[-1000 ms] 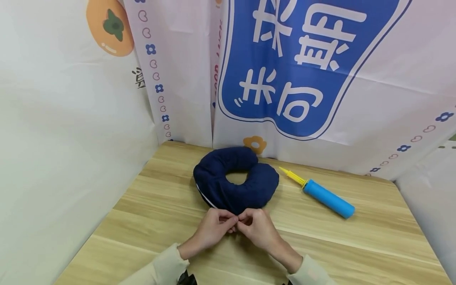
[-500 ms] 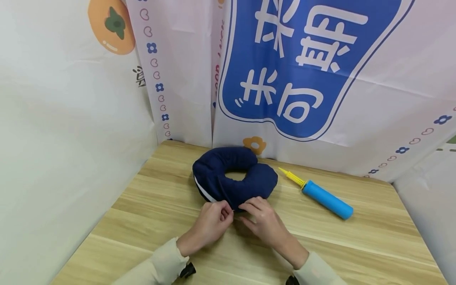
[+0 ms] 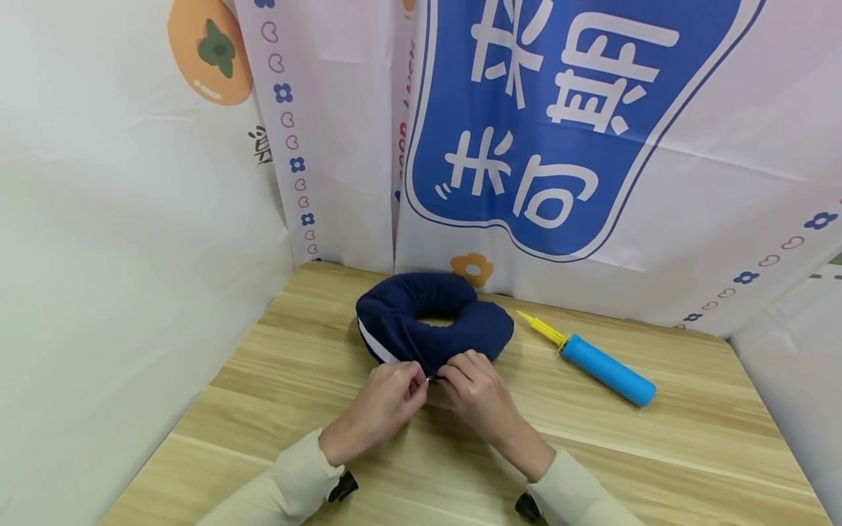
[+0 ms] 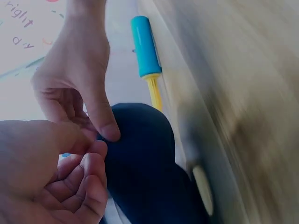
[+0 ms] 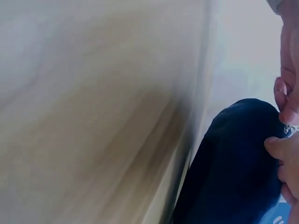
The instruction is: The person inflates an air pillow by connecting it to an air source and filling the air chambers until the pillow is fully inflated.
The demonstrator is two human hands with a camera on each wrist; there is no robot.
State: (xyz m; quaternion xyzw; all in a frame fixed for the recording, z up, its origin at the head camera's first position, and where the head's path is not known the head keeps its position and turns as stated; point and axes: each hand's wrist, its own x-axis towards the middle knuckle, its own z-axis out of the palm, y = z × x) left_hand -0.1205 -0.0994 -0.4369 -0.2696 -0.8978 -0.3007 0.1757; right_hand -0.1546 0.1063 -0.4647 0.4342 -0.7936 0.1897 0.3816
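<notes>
A navy U-shaped neck pillow (image 3: 460,337) lies on the wooden table, its gap facing the back right. Along its front-left edge the cover parts at a zipper, and a white strip (image 3: 376,343) shows. At the front edge my left hand (image 3: 384,398) pinches the small silvery zipper pull (image 5: 290,129). Just to its right, my right hand (image 3: 483,398) pinches the navy cover by the zipper. In the left wrist view my left fingers (image 4: 93,172) are curled, close to the right thumb (image 4: 108,129). My hands hide part of the zipper.
A blue hand pump (image 3: 608,370) with a yellow nozzle lies on the table (image 3: 658,446) to the right of the pillow. Behind the table hangs a printed white cloth (image 3: 349,183); a white wall (image 3: 131,292) stands at left.
My right fingers came off the front edge, spread, then closed on the cover again. Both hands have moved slightly farther from me, and the white strip at left looks wider than a second ago.
</notes>
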